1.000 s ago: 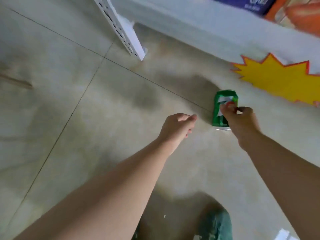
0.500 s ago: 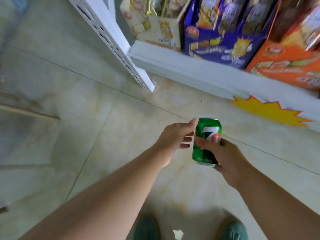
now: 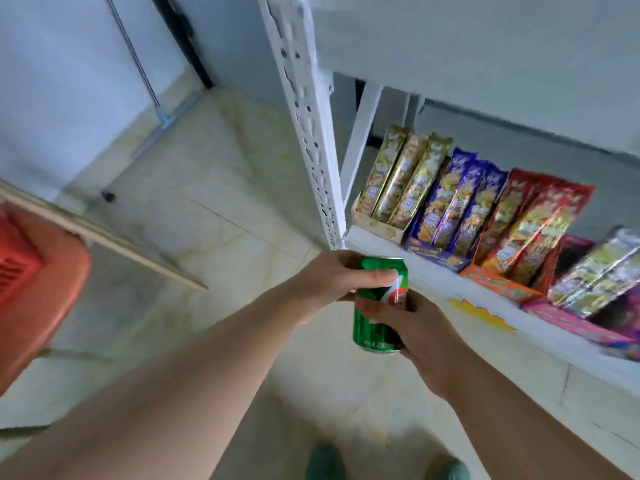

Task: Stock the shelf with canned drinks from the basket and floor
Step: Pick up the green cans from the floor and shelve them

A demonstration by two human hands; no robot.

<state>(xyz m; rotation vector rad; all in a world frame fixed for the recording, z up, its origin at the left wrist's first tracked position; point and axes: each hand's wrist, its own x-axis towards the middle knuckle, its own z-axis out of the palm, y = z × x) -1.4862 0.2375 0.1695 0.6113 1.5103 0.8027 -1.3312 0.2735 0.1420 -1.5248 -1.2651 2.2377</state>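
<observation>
A green drink can (image 3: 372, 327) with a white and red logo is upright in the air in front of me, above the floor. My right hand (image 3: 419, 334) grips its lower half from the right. My left hand (image 3: 332, 277) wraps around its top from the left. The white shelf (image 3: 433, 271) stands to the right of the can, its lowest board about level with my hands. A red basket (image 3: 38, 282) shows at the left edge; its inside is hidden.
Snack packs in gold (image 3: 401, 178), purple (image 3: 453, 202) and red (image 3: 530, 220) boxes fill the lowest board. The perforated white upright (image 3: 311, 123) rises just beyond my hands. A wooden board (image 3: 104, 237) lies left, near the basket. My shoes (image 3: 325, 462) stand on the tiled floor.
My right hand lifted the can off the floor and raised it. My left hand, earlier empty beside it, closed on the can's top. The view tilted up to the shelf.
</observation>
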